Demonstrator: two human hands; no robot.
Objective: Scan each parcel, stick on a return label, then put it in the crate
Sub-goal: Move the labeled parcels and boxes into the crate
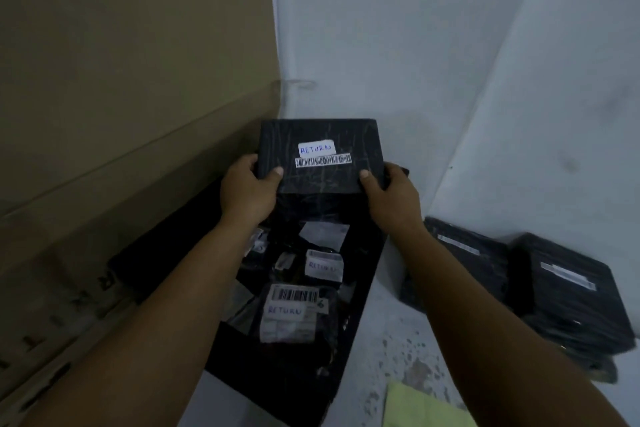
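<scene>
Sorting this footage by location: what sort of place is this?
Probably a parcel returns or storeroom corner: a black parcel with a RETURN label, a crate of labelled parcels, more black parcels on the floor.

**Labelled parcel held over crate**

Both hands grip a black parcel (320, 156) w/ white RETURN label (316, 148) & barcode strip (323, 160) on top: left hand (247, 189) at its near-left corner, right hand (393, 194) at near-right. Below: dark crate (360, 291) holding other labelled parcels. Cardboard box (121, 114) at left. Two black parcels (519, 274) on the floor at right, yellow cloth (422, 407) near the bottom edge.
</scene>
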